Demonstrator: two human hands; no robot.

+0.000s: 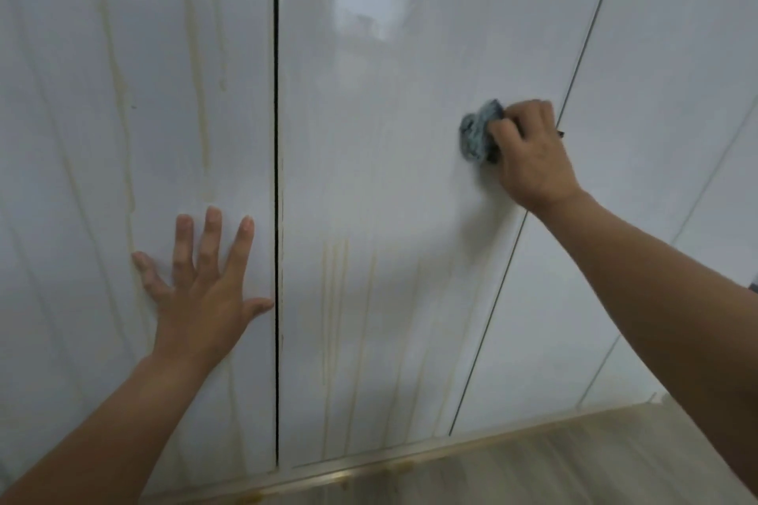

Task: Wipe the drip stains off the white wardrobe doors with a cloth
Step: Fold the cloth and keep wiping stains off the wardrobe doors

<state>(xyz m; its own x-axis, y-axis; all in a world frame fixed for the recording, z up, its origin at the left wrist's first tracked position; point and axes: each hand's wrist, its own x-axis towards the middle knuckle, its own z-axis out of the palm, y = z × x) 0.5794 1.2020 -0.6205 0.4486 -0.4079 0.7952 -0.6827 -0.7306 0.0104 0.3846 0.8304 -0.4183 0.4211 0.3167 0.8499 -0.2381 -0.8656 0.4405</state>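
Observation:
White glossy wardrobe doors fill the view. The left door point(82, 135) carries long yellowish drip stains point(119, 94) running down it. On the middle door point(369, 135), fainter drip stains point(336, 299) show on the lower half. My left hand point(205, 287) lies flat with spread fingers on the left door, close to the dark gap between the doors. My right hand point(531, 152) grips a bunched grey-blue cloth point(478, 131) and presses it against the middle door near its right edge.
A third door point(656, 135) stands to the right past a thin seam. A metal rail point(369, 467) runs along the bottom of the doors. Light wood floor point(574, 463) shows at the lower right.

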